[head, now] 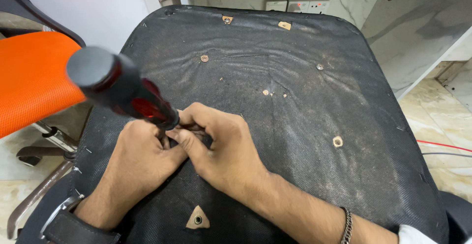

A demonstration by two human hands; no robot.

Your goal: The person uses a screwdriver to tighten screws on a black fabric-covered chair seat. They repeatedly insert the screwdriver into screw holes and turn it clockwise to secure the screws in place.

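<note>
Screwdriver, black cap and red-and-black handle, is seen at centre left of the frame, slanting down to the right towards the hands; its shaft and tip are hidden between the fingers. Left hand and right hand are pressed together at lower centre, both curled around the lower end of the tool where it meets the black fabric underside of an upturned seat base. Whether a screw is pinched there cannot be told.

Seat underside fills most of the frame; dusty, with small torn patches showing bolt holes: one at lower centre, one at right, others along the upper edge. Orange mesh chair is noted at upper left; wall sockets at top centre.

Judgement on doing the step well: the tool would best be brought more upright over its hole, the tip kept steadied by the fingers, and pressure kept along the shaft so that the fabric is not torn.
</note>
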